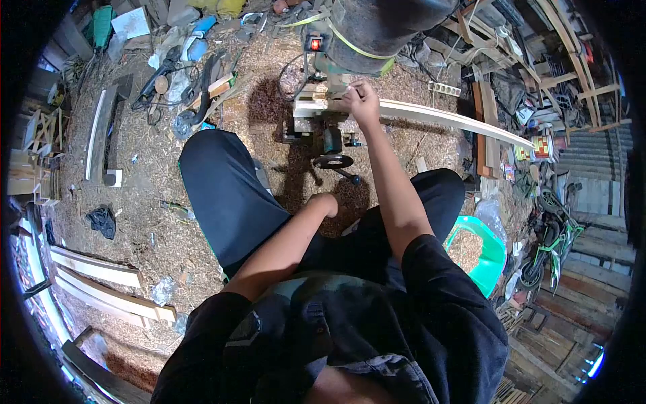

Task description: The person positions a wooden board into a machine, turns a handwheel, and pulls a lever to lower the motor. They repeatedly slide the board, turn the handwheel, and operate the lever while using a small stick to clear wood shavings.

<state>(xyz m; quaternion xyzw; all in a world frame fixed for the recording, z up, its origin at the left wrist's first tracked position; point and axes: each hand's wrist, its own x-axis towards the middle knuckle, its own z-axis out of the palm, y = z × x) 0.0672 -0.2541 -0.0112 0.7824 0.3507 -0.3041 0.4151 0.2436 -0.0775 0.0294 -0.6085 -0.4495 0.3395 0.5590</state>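
A small woodworking machine (331, 138) with a round black handwheel (333, 161) stands between my knees. A long pale wooden plank (451, 118) lies across it and runs far out to the right. My right hand (362, 104) is over the plank at the machine, fingers curled and closed. What they grip, if anything, I cannot make out. Lower down, my left hand (324, 204) hangs bent at the wrist between my legs, near the handwheel; its fingers are hidden. Shorter wood pieces (311, 106) show on the machine just left of my right hand.
A red-lit switch (315, 44) glows behind the machine. Wood shavings cover the floor. A green plastic stool (494, 252) stands by my right leg. Several boards (111, 286) lie at lower left. A power strip (444, 89), a paint can (544, 148) and a motorbike (553, 239) are at right.
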